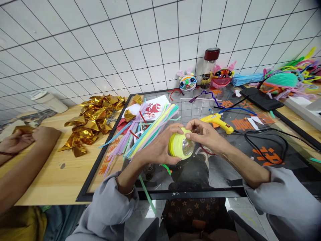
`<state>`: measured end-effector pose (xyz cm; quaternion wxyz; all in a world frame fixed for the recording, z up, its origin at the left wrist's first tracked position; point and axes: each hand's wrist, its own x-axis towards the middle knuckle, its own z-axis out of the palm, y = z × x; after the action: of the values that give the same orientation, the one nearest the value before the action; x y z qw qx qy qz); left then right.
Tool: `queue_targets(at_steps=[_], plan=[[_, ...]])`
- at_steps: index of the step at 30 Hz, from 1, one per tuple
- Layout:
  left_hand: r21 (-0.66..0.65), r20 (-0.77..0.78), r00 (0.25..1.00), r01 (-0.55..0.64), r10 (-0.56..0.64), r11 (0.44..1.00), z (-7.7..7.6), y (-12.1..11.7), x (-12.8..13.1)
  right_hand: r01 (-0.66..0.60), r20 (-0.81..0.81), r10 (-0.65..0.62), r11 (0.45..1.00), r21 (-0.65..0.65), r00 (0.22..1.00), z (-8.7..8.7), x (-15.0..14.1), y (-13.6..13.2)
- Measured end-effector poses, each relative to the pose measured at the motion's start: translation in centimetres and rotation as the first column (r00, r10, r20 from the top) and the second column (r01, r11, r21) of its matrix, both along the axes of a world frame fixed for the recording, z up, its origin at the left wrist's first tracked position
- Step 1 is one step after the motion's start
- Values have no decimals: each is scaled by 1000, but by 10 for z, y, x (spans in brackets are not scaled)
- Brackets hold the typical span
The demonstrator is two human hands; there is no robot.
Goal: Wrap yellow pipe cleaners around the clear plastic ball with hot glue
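Note:
A clear plastic ball (187, 147), partly wrapped in bright yellow pipe cleaner, is held just above the glass-topped board. My left hand (163, 145) curls round its left side, thumb below and fingers over the top. My right hand (204, 134) pinches at the upper right of the ball, where the yellow wrap meets the bare clear part. What exactly lies between those fingertips is too small to tell. Close by on the right lies a yellow hot glue gun (218, 123) with a black cord. A bundle of pastel pipe cleaners (150, 132) rests left of my hands.
Folded gold foil pieces (91, 124) pile up at the left, near a co-worker's hands (32, 139). At the back stand a red-lidded bottle (210, 68) and two decorated balls, one white (187, 83), one pink (222, 77). A black pouch (263, 99) and more pipe cleaners (281, 82) lie right.

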<state>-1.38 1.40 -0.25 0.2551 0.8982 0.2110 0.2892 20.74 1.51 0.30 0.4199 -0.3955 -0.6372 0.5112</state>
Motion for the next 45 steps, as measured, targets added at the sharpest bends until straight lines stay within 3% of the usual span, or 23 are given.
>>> queue_targets(at_steps=[19,45], plan=[[-45,0,1000,24,-24,999,1,0,0,7,-1,-7,1000,6,1000,0,-1,-1],[34,-61,998,15,-13,999,2,0,-1,-20,-34,17,997,-79,999,1,0,-3]])
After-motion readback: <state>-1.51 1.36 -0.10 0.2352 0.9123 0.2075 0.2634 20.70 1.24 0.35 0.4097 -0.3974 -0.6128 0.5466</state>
